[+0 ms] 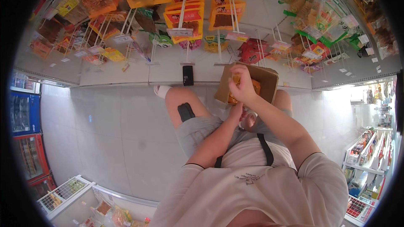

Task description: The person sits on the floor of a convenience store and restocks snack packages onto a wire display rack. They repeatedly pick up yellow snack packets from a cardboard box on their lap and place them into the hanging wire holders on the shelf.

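An open cardboard box (266, 80) stands between my knees at the front of the shelf, with orange-yellow snack packets (256, 85) inside. Over its opening is my right hand (242, 83), thumb and fingers curved and apart, with nothing plainly held. My left hand (237, 112) is low at the near side of the box, partly hidden beside my right forearm; whether it grips anything does not show. A black phone-like object (188, 75) lies on the shelf base left of the box. Another dark object (186, 112) rests on my left thigh.
Bagged snacks (184, 22) hang on metal hooks across the display ahead, with price tags (180, 32) at the hook ends. Hooks jut out above the box. Red and blue coolers (31, 154) stand far left, a chest with a white rim (126, 197) behind left, and stocked racks (364, 168) at right.
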### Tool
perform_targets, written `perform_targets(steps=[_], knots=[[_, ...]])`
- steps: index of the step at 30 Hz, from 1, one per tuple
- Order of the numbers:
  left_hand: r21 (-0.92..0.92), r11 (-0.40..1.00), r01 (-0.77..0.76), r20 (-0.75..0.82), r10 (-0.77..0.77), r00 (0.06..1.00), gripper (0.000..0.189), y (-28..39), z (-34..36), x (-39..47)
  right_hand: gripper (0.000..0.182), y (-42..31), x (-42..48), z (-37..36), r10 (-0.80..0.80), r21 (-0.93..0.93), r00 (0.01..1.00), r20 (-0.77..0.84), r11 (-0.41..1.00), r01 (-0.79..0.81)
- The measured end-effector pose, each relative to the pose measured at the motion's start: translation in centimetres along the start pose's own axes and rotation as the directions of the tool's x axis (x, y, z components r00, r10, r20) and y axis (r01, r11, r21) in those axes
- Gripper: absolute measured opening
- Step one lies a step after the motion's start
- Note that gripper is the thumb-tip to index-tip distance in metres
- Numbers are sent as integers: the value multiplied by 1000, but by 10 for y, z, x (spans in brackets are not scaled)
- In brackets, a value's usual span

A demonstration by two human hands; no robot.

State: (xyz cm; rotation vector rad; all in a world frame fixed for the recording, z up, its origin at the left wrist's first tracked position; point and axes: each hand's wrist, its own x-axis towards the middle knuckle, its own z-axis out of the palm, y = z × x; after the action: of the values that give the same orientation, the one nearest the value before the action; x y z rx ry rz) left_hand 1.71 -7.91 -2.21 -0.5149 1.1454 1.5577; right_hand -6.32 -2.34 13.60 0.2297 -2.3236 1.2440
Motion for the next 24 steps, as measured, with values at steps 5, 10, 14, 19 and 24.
perform_targets(steps=[5,10,14,19,24], knots=[[-16,1000,23,32,-23,999,57,-6,1,4,29,135,-110,-44,764,-360,616,192,639,-680],[12,999,53,2,-53,999,56,-3,-3,3,39,155,-136,-53,715,-419,439,544,685,-596],[12,998,56,11,-57,998,55,-4,-4,7,47,167,-134,-42,737,-612,385,555,676,-411],[18,996,88,7,-88,996,54,-3,-8,6,68,180,-139,-34,896,-586,403,185,429,-687],[20,997,72,-12,-71,997,54,-1,-15,6,73,211,-148,-55,947,-370,260,191,315,-874]])
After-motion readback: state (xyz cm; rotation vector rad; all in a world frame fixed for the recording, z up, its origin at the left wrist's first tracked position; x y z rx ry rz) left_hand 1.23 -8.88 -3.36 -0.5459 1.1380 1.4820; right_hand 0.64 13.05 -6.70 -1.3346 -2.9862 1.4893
